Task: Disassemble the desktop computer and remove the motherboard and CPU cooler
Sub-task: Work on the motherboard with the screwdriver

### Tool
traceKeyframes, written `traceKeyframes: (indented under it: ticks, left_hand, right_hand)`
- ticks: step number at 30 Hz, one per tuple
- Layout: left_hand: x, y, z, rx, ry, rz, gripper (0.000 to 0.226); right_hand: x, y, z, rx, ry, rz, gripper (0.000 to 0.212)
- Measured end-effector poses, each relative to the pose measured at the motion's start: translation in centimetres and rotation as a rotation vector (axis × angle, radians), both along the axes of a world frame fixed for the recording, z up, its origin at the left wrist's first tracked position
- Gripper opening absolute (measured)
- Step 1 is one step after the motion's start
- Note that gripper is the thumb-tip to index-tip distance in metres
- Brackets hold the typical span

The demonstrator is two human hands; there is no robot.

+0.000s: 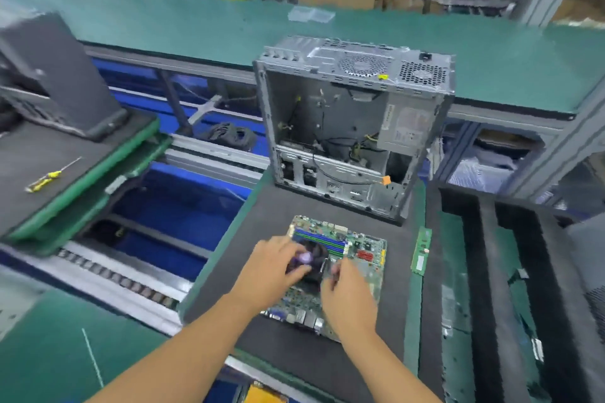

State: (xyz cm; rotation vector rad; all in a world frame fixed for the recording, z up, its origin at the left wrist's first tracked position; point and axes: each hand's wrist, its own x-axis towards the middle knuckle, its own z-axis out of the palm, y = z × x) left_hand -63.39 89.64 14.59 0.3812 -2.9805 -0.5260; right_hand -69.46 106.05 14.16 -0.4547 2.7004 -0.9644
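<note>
Hands (pixel 275 267) (pixel 347 293) on CPU cooler (pixel 319 260)

Nothing legible: the sticker (pixel 411 127) on the computer case (pixel 327 57) is blurred.

Bright even light, soft blur (worst at edges), wide-angle bending

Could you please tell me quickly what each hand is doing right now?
Left hand: grips the CPU cooler on the motherboard.
Right hand: fingers at the cooler's edge, blurred; grip cannot be told.
</note>
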Motion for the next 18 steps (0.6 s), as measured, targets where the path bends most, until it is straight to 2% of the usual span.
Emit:
traceKeyframes:
  ticks: [1, 4, 7, 13, 18]
  left_hand:
    - [1.2, -0.5, 0.5, 0.032, -0.037, 0.093, 0.029]
    - [5.9, -2.8, 1.1, 0.030, -0.106, 0.355, 0.041]
    - [11.3, -5.6, 1.6, 0.161, -0.102, 0.550, 0.050]
    - [20.0, -10.6, 1.5, 0.340, -0.074, 0.824, 0.040]
    - [25.1, -12.9, 0.3, 0.581, 0.052, 0.913, 0.019]
  right_hand:
    - [0.8, -1.4, 0.3, -0.029, 0.013, 0.054, 0.014]
    - [3.7, -5.7, 1.5, -0.070, 0.019, 0.203, 0.011]
    - [7.1, -10.1, 2.6, -0.090, -0.025, 0.327, 0.009]
    - [13.2, -16.4, 3.9, -0.068, -0.147, 0.487, 0.005]
    - [17.5, -20.3, 4.0, -0.046, -0.264, 0.520, 0.006]
